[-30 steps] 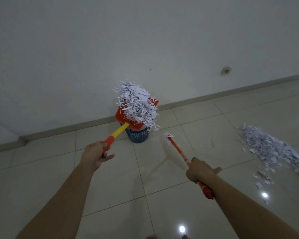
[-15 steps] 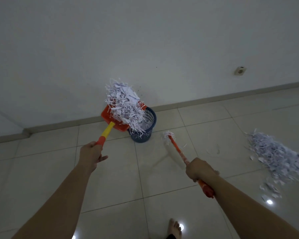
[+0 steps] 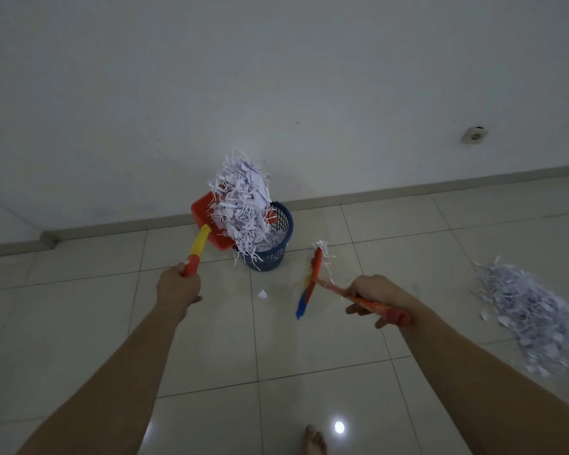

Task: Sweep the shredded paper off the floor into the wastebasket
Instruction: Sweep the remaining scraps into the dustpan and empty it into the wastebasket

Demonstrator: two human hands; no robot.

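Observation:
My left hand (image 3: 177, 287) grips the yellow and orange handle of an orange dustpan (image 3: 207, 221), tilted over a dark blue mesh wastebasket (image 3: 281, 238). A heap of shredded paper (image 3: 242, 201) slides off the pan into the basket, strands hanging over its rim. My right hand (image 3: 373, 295) grips the orange handle of a small broom (image 3: 312, 277) with a blue and orange head, held just above the floor right of the basket, a few shreds clinging to it. Another pile of shredded paper (image 3: 536, 310) lies on the tiles at the right.
The basket stands on pale glossy tiles near a white wall with a grey skirting board (image 3: 408, 188). A wall socket (image 3: 475, 136) sits at the right. One loose paper scrap (image 3: 262, 294) lies before the basket. A bare foot (image 3: 314, 440) shows at the bottom edge.
The dustpan has tipped further over the basket and paper is spilling in. My right hand has turned the broom, so its head now shows sideways. The view has shifted closer.

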